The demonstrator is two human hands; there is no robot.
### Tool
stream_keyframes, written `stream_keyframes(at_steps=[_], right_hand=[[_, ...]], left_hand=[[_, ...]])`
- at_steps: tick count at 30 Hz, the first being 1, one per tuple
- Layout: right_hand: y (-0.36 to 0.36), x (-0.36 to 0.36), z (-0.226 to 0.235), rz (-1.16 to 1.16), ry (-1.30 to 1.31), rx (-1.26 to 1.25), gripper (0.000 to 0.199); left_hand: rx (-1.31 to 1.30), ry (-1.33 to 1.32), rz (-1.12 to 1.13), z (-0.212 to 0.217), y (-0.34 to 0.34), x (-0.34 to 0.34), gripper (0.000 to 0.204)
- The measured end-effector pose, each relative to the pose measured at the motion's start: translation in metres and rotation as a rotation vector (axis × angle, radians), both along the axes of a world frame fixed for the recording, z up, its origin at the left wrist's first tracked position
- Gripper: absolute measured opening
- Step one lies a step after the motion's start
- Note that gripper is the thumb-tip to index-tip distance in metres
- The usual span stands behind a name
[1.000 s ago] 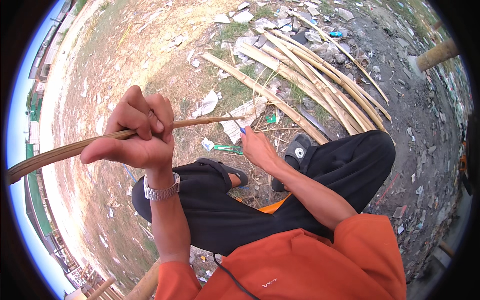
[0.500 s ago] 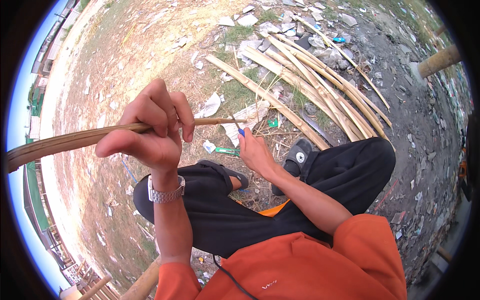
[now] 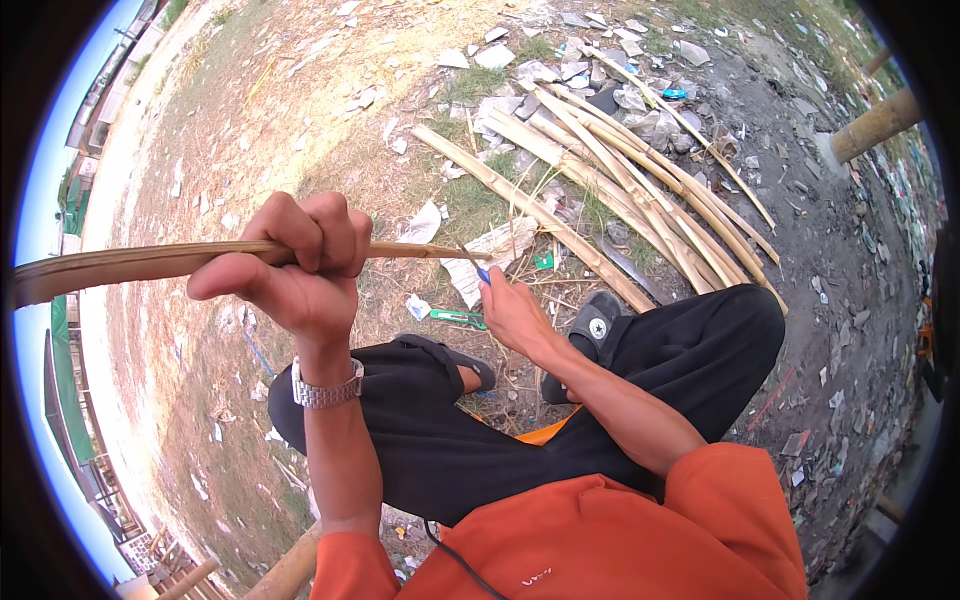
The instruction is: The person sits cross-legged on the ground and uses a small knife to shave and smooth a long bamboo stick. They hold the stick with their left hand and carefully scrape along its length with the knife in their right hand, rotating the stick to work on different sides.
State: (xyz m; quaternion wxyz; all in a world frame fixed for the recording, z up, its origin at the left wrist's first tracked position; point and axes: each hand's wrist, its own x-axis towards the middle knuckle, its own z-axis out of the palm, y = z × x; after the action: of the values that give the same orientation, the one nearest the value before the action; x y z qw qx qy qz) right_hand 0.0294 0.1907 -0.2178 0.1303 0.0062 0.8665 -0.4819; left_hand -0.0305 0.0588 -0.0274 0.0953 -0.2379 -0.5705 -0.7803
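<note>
A long split bamboo strip point(image 3: 130, 266) runs from the left edge of the head view to the middle, its thin end on the right. My left hand point(image 3: 305, 262) is closed around it, the fingers curled over the top and the thumb pointing left. In my right hand point(image 3: 518, 318) is a small knife with a blue handle point(image 3: 485, 276). Its narrow blade rises against the strip's thin end; whether it cuts into the strip I cannot tell. The right fingers are closed on the handle.
Several split bamboo strips point(image 3: 610, 195) lie in a pile ahead and to the right, a long metal blade point(image 3: 628, 268) beside them. A green utility cutter point(image 3: 457, 317) rests on the littered ground near my feet. A bamboo post point(image 3: 875, 126) stands at the far right.
My left hand has come down a little, its fingers now wrapped more closely on the bamboo strip. The strip's thin end and the knife have dropped slightly.
</note>
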Motion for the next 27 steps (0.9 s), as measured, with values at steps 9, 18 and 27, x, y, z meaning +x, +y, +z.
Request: stream_keyframes(at_steps=[9, 18, 27], right_hand=[[-0.007, 0.001, -0.009, -0.094, 0.088, 0.048, 0.018], [-0.016, -0.005, 0.012, 0.003, 0.137, -0.013, 0.024], [-0.015, -0.003, 0.019, 0.008, 0.057, 0.005, 0.023]], left_hand=[[0.017, -0.030, 0.243, -0.001, 0.014, 0.003, 0.068], [-0.022, -0.022, 0.483, 0.002, 0.019, 0.004, 0.064], [0.024, -0.003, 0.383, 0.002, 0.015, 0.002, 0.064]])
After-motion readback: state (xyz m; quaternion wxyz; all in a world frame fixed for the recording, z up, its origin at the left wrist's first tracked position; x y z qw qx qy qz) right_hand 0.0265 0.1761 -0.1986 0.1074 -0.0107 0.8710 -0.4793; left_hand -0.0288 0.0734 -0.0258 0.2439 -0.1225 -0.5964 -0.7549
